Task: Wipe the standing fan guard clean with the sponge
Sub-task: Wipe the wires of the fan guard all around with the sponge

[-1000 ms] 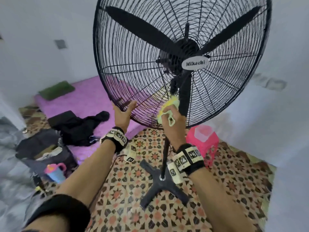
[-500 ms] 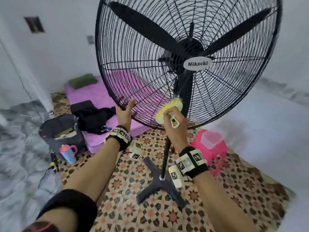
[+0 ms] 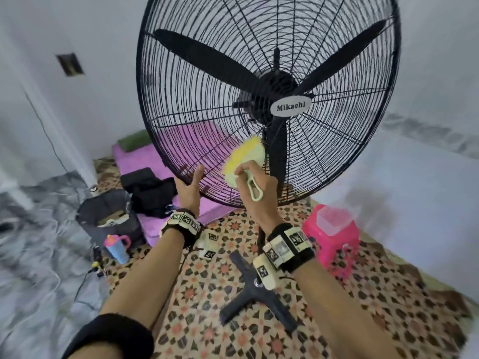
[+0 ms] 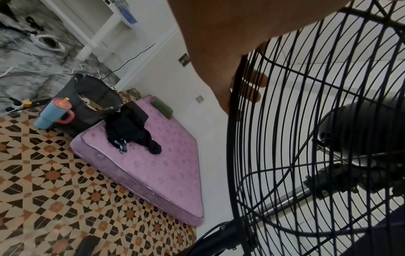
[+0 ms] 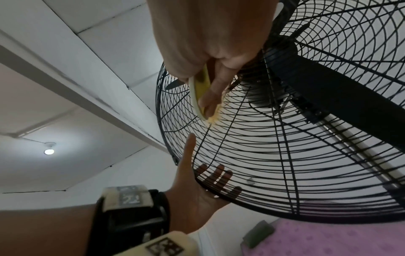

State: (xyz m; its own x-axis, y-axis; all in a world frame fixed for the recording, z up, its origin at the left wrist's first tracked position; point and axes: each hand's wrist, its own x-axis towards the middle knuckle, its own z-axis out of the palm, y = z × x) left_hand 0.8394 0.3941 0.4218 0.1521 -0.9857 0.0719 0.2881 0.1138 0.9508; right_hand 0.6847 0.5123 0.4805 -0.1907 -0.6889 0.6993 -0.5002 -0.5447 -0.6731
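Note:
The black wire fan guard [image 3: 194, 99] fills the upper middle of the head view, with a "Mikachi" badge at its hub. My right hand [image 3: 256, 185] grips a yellow sponge [image 3: 242, 158] by its pale green handle. The sponge lies flat against the lower front wires, just left of the downward blade. In the right wrist view the sponge [image 5: 202, 84] lies under my fingers [image 5: 210, 97] on the guard [image 5: 285, 155]. My left hand [image 3: 189, 185] braces the lower left rim, thumb in front. Its straight fingers [image 5: 217, 175] spread behind the wires.
The fan's cross base [image 3: 256, 299] stands on a patterned mat between my arms. A pink plastic stool [image 3: 334, 234] sits to the right by the white wall. At left lie a purple mattress [image 3: 145, 161] with black clothes [image 3: 147, 190], a dark bag [image 3: 108, 216], a blue cup [image 3: 118, 246] and cables.
My right hand has slid the sponge up the guard from near the bottom rim toward the hub. My left hand has stayed on the lower left rim.

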